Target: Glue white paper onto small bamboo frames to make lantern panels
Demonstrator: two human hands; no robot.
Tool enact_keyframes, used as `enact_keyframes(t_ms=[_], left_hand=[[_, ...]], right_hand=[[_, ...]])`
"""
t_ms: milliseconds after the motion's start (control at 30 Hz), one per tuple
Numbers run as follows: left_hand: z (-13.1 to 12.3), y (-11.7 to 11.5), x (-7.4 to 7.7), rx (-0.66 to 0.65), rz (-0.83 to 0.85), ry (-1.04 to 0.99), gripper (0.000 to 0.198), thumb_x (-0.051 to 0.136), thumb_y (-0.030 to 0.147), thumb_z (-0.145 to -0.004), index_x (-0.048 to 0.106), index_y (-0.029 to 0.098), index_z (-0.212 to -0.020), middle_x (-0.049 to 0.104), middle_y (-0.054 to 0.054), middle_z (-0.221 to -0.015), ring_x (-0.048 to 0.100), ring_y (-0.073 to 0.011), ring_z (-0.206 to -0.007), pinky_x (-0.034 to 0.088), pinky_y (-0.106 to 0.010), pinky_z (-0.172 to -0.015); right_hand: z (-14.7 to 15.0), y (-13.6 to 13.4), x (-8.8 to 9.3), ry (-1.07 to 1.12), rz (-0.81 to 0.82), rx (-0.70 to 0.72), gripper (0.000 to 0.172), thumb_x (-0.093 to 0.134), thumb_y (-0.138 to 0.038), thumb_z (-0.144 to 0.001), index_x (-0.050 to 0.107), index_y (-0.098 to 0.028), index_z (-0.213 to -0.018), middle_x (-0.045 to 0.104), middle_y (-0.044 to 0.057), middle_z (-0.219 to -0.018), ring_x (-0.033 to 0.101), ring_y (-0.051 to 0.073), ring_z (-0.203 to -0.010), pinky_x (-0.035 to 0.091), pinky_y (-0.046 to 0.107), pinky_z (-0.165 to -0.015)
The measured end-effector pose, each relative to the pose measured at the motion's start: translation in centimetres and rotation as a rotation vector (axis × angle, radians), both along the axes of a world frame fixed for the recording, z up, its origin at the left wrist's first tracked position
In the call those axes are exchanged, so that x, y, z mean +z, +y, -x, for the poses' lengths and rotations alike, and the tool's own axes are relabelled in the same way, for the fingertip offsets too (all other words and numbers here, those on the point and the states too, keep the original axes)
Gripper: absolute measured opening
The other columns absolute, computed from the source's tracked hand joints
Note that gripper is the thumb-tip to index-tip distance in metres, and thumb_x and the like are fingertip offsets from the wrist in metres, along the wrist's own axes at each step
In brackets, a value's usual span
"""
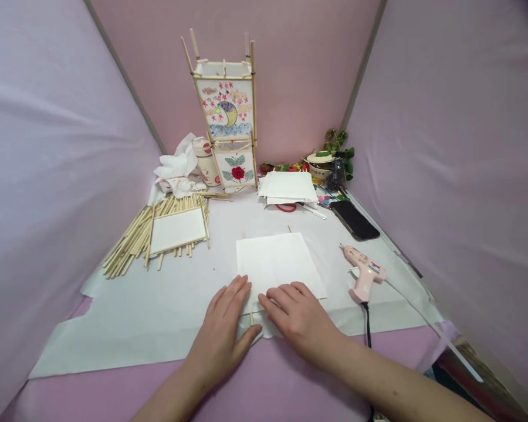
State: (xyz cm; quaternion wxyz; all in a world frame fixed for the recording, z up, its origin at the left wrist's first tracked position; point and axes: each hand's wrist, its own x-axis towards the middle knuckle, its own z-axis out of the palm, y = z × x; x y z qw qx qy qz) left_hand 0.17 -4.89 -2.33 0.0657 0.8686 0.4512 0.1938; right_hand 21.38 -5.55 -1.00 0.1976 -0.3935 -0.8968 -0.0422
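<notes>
A white paper sheet (277, 258) lies on the table in front of me, with the ends of thin wooden sticks (251, 319) poking out from under its edges. My left hand (222, 322) rests at the sheet's lower left corner, fingers stretched out and thumb spread to the side. Flat over the sheet's near edge lies my right hand (297, 316), its fingers extended and pressing on the paper. Neither hand is wrapped round anything. How the sticks run beneath the paper is mostly hidden.
At the back stands a tall stick-framed lantern (226, 111) with drawn panels. Left are a stick pile (132, 240) and a papered frame (178, 230). A paper stack (288, 186) covers red-handled scissors (286, 207). Right are a phone (355, 220) and a pink glue gun (361, 271) with its cord.
</notes>
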Motion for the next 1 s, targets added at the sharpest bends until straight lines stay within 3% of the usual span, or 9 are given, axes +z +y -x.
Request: enact_keyframes(t_ms=[167,533,733,1000], left_hand=[[0.5,0.4,0.3,-0.040,0.083,0.027,0.079,0.057,0.030,-0.087,0.012,0.021,-0.152,0.038,-0.013,-0.151,0.037,-0.0280,-0.138,0.035,-0.050,-0.112],[0.7,1.0,0.0,-0.061,0.119,0.037,0.076,0.058,0.028,-0.088,0.016,0.022,-0.151,0.039,-0.011,-0.151,0.036,-0.0247,-0.139,0.033,-0.048,-0.114],[0.7,1.2,-0.1,-0.091,0.114,0.123,0.062,0.056,0.032,-0.092,0.029,0.022,-0.147,0.037,-0.009,-0.152,0.031,-0.0237,-0.142,0.028,-0.048,-0.116],[0.6,1.2,-0.2,-0.085,0.053,0.175,0.056,0.056,0.035,-0.092,0.039,0.019,-0.143,0.037,-0.011,-0.152,0.034,-0.0245,-0.140,0.030,-0.048,-0.114]], right_hand=[[0.9,1.2,-0.6,-0.052,-0.024,0.046,0.018,0.045,-0.010,-0.094,0.062,-0.013,-0.101,0.060,0.006,-0.087,0.050,0.019,-0.078,0.037,0.033,-0.066],[0.6,1.5,-2.4,0.021,-0.076,0.091,0.017,0.047,-0.007,-0.092,0.062,-0.015,-0.088,0.061,0.005,-0.083,0.049,0.018,-0.078,0.033,0.032,-0.063],[0.5,1.7,-2.5,0.071,-0.116,0.104,0.015,0.048,-0.008,-0.093,0.061,-0.015,-0.087,0.061,0.005,-0.082,0.051,0.018,-0.081,0.034,0.032,-0.064],[0.4,1.6,-2.8,0.056,-0.100,0.116,0.015,0.050,-0.009,-0.092,0.060,-0.014,-0.084,0.062,0.005,-0.086,0.051,0.018,-0.082,0.035,0.032,-0.066]])
